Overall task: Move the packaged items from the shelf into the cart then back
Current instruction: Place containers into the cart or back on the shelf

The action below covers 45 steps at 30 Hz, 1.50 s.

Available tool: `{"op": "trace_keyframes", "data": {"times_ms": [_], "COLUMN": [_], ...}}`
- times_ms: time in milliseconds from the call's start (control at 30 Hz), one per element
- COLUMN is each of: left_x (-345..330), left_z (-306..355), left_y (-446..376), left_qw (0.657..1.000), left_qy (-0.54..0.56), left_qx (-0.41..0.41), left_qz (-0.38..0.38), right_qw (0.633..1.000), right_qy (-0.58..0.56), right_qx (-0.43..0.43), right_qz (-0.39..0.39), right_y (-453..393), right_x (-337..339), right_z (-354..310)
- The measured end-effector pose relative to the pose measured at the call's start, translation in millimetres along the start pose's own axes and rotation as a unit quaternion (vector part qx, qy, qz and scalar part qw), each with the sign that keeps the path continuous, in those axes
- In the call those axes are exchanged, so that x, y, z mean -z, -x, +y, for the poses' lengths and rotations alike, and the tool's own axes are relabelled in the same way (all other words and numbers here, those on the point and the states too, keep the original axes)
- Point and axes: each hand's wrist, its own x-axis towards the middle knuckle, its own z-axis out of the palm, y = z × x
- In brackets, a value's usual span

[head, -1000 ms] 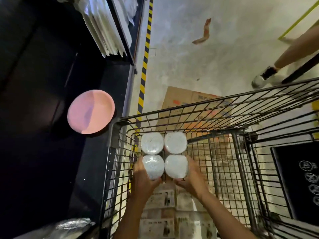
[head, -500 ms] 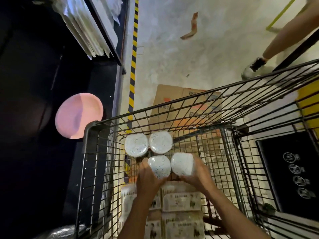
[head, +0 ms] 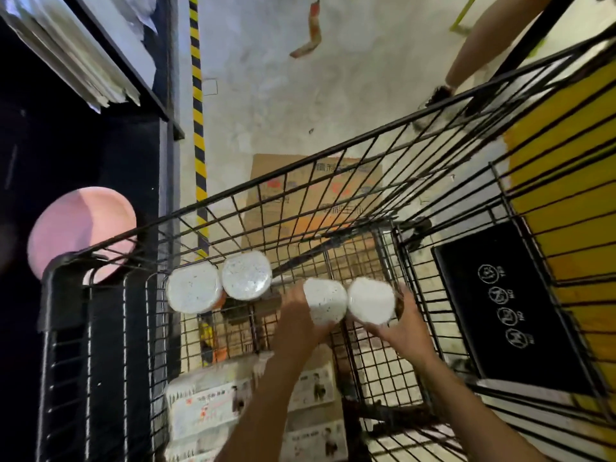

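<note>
Shifted right, off the stacked pair (head: pixel 218 285): two white-lidded tubs (head: pixel 348 304), one per grip, left hand (head: pixel 298 316), right hand (head: pixel 401 323). Step: loading cart (head: pixel 333 155). Next: lower beside pair.

Pink round disc (head: pixel 81 230) at left beside dark shelving. Yellow-black hazard tape (head: pixel 199 128) runs along concrete floor (head: pixel 266 78). Flattened cardboard box (head: pixel 313 195) on floor. Another person's leg (head: pixel 480 45) upper right.
</note>
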Motion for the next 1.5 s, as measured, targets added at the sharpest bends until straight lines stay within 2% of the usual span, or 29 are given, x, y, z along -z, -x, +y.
{"op": "trace_keyframes", "data": {"times_ms": [167, 300, 400, 500, 733, 900, 1100, 1300, 1500], "left_x": [9.5, 11.9, 2.2, -4.1, -6.6, 8.6, 53.6, 122.1, 197.3], "left_z": [-11.5, -21.8, -30.3, -31.5, -22.4, 9.8, 54.2, 93.4, 106.7], "left_y": [-2.5, -10.0, -24.5, -31.3, -28.5, -17.5, 1.3, 36.3, 95.5], "left_qw": [0.995, 0.991, 0.991, 0.994, 0.997, 0.994, 0.980, 0.975, 0.970], "left_qy": [0.095, 0.086, 0.063, 0.030, 0.050, 0.092, 0.190, 0.191, 0.189], "left_qx": [-0.021, -0.063, -0.088, -0.075, -0.044, -0.050, -0.054, -0.103, -0.108], "left_qz": [-0.037, -0.076, -0.077, -0.069, -0.049, 0.005, 0.014, 0.049, 0.104], "right_qw": [0.997, 0.991, 0.984, 0.979, 0.968, 0.972, 0.972, 0.971, 0.958], "right_qy": [-0.061, -0.132, -0.168, -0.185, -0.234, -0.210, -0.192, -0.159, -0.164], "right_qx": [-0.038, -0.013, 0.012, 0.026, 0.002, 0.001, 0.069, 0.147, 0.221], "right_qz": [0.018, 0.030, 0.061, 0.078, 0.090, 0.109, 0.116, 0.096, 0.076], "right_y": [1.9, -5.4, -13.8, -19.6, -20.7, -15.4, 0.1, 46.2, 125.0], "right_x": [-5.1, -24.2, -35.7, -43.8, -45.1, -29.2, 6.9, 25.2, 19.1], "right_z": [26.0, 29.0, 29.1, 30.4, 22.3, -3.1, -52.2, -119.7, -180.5]}}
